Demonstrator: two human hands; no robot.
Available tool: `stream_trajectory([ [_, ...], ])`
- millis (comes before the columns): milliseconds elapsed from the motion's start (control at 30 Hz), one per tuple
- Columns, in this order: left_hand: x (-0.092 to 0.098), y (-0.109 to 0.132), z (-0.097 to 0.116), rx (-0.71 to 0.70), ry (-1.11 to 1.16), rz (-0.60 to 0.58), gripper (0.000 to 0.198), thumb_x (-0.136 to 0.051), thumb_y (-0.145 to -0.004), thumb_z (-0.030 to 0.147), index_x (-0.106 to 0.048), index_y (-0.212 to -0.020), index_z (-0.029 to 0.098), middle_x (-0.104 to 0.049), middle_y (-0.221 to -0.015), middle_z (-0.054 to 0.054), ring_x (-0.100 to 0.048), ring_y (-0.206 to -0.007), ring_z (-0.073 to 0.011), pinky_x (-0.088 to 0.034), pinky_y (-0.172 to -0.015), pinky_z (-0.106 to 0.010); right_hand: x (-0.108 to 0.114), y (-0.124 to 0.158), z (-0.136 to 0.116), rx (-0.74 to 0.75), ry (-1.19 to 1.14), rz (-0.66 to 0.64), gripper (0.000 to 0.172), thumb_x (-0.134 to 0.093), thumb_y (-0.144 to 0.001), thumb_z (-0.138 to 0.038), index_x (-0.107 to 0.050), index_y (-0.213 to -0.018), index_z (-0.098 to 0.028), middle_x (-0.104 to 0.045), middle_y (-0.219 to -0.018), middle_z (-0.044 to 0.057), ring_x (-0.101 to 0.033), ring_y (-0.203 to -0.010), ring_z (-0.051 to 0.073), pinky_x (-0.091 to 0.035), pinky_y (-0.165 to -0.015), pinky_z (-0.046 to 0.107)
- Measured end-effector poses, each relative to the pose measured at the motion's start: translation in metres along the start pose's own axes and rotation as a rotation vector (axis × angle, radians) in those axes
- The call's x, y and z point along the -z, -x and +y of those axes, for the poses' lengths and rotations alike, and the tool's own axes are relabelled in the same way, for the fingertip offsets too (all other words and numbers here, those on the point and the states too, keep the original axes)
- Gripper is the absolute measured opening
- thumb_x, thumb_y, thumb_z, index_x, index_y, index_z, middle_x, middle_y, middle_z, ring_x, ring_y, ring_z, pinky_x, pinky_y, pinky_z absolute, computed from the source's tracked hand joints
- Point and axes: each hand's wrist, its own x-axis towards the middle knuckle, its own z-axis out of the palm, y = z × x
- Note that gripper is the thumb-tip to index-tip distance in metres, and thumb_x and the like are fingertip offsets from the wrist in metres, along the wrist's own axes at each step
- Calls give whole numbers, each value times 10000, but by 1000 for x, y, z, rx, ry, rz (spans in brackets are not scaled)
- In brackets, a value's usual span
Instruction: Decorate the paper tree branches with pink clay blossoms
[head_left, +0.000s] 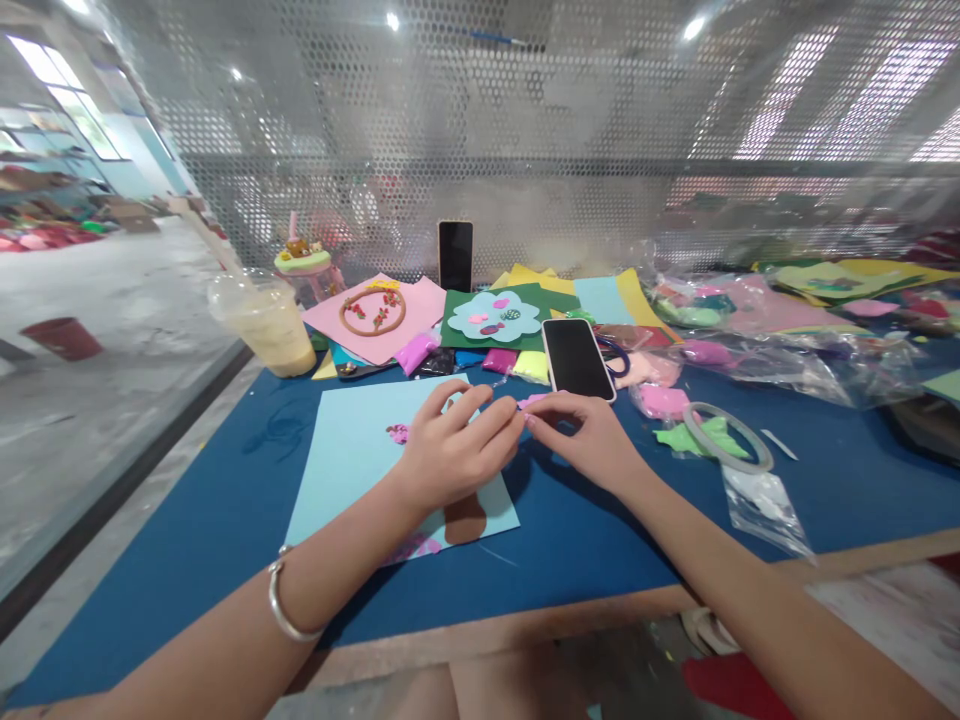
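My left hand (465,445) hovers above a light blue sheet of paper (337,470), its fingers curled and the tips meeting those of my right hand. With thumb and forefinger together, my right hand (581,440) pinches what looks like a tiny bit of pink clay; the fingers mostly hide it. Just behind the fingertips shows a pink clay piece (532,400). On the sheet are a small purple-pink clay shape (397,433), a brown shape (465,520) and pink pieces (420,547) along the near edge, partly covered by my left arm.
A phone (577,358) lies behind my right hand; another phone (455,255) stands against the perforated metal screen. A plastic drink cup (262,320) is at the left edge. Clay packets (499,360) line the back, near a pink card with a hoop (373,307). A tape ring (727,437) lies right.
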Motion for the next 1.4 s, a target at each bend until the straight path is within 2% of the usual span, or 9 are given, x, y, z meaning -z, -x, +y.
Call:
stream_trajectory([
  [600, -1, 0, 0, 23, -46, -33, 52, -611, -807, 156, -614, -777, 199, -693, -778, 5, -599, -759, -164, -432, -740, -340, -2, 2, -3, 20, 17, 30, 123, -610, -797, -269, -720, -792, -213, -724, -835, 49, -667, -789, 213, -545, -651, 315],
  [700, -2, -1, 1, 106, 0, -30, 53, -612, -802, 168, -611, -768, 209, -699, -779, 12, -598, -738, -163, -431, -731, -335, -2, 3, -4, 7, -6, 37, 116, -612, -791, -255, -721, -795, -215, -726, -844, 46, -670, -804, 216, -552, -667, 320],
  [900, -4, 0, 3, 440, 221, -55, 52, -608, -800, 210, -641, -760, 208, -693, -784, -13, -599, -739, -171, -425, -665, -320, -1, 2, -3, -44, -65, 53, 131, -620, -788, -272, -734, -814, -214, -732, -866, 51, -676, -804, 220, -563, -681, 335],
  [1000, -5, 0, 4, 526, 290, -57, 72, -602, -801, 205, -650, -747, 200, -685, -768, -15, -594, -726, -163, -427, -661, -313, -1, 0, -3, -67, -97, 46, 146, -628, -785, -301, -739, -813, -209, -732, -849, 50, -675, -762, 208, -565, -664, 330],
  [1167, -5, 0, 4, 511, 295, -34, 62, -610, -802, 205, -656, -762, 194, -685, -771, -19, -595, -731, -165, -431, -670, -317, -2, -1, -4, -133, -187, 2, 188, -653, -772, -361, -740, -804, -198, -726, -822, 49, -643, -621, 162, -548, -591, 298],
  [1400, -3, 0, 3, 412, 234, -44, 61, -603, -809, 215, -651, -773, 207, -694, -784, -17, -605, -739, -170, -428, -658, -311, -4, -3, -6, -161, -278, -6, 186, -680, -747, -379, -740, -778, -206, -722, -806, 42, -627, -597, 147, -531, -566, 282],
])
